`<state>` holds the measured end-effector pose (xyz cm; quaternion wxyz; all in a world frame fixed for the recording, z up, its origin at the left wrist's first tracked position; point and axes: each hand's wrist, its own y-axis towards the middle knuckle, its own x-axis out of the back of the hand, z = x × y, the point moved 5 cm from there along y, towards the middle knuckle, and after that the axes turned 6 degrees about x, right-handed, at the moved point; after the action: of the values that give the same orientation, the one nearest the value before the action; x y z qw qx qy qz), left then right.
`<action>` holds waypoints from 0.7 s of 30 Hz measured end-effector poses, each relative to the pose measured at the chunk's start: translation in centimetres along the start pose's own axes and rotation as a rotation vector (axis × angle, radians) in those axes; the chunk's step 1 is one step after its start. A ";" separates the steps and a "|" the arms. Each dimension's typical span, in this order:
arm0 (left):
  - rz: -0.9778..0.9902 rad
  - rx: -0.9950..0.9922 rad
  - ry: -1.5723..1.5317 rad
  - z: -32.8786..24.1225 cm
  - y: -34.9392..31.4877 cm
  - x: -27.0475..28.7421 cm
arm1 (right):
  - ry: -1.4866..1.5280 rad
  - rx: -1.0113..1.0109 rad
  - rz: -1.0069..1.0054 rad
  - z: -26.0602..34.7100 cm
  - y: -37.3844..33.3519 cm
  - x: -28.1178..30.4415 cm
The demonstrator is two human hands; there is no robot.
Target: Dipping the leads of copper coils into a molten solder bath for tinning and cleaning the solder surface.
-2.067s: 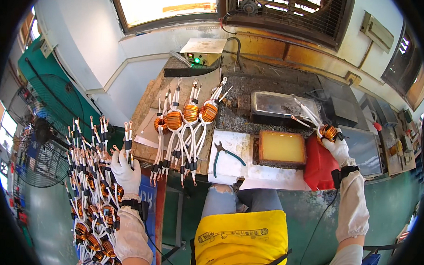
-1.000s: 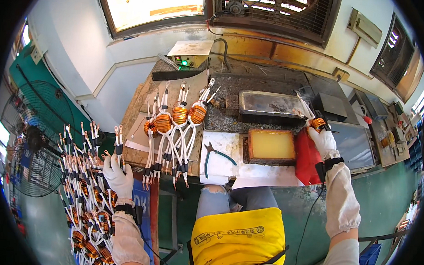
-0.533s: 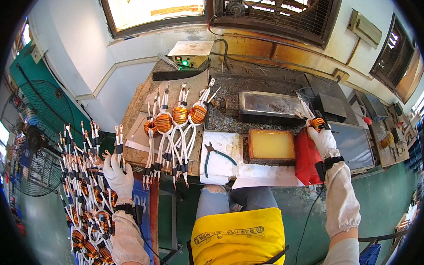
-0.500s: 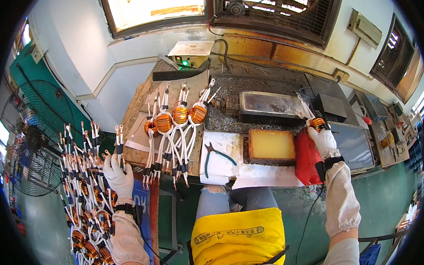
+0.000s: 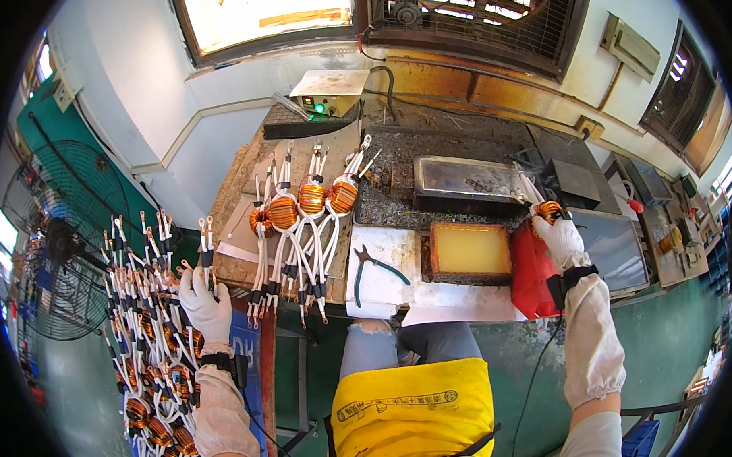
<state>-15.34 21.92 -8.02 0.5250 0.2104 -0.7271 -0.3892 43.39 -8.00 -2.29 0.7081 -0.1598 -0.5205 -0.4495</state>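
Observation:
In my right hand (image 5: 561, 239), in a white glove, is a copper-wound toroidal coil (image 5: 549, 211). Its white leads (image 5: 527, 184) point up and left, their ends at the right end of a rectangular metal pot (image 5: 468, 180) with a silvery surface. My left hand (image 5: 205, 305), also gloved, is over a dense stack of similar coils (image 5: 163, 374) with upright white leads and copper lugs. Its fingers look apart and touch or nearly touch the leads there. Several more coils (image 5: 283, 213) lie in a row on the bench, leads hanging over the front edge.
A tray of yellowish material (image 5: 472, 250) sits before the pot, with a red container (image 5: 532, 279) to its right. Cutting pliers (image 5: 374, 271) lie on white paper. A control box (image 5: 329, 94) with a green light stands behind. A large fan (image 5: 63, 238) is at far left.
Almost nothing differs. My right hand and its coil have shifted very slightly; my left hand stays at the stacked leads.

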 end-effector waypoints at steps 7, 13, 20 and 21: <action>0.003 -0.016 -0.016 -0.3 0.1 0.2 | 0.102 0.078 -0.010 0.5 -0.1 0.3; 0.009 -0.006 -0.011 -0.2 0.0 0.2 | 0.041 0.004 0.022 0.7 -0.3 0.3; 0.014 -0.002 -0.022 -0.1 0.1 0.1 | 0.058 0.032 0.008 -0.7 0.3 -0.3; 0.017 0.001 -0.018 -0.1 0.1 0.1 | 0.089 0.047 0.022 -0.3 0.2 -0.3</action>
<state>-15.28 21.89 -7.91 0.5216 0.2009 -0.7338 -0.3862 43.76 -7.99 -2.60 0.7391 -0.1288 -0.4969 -0.4361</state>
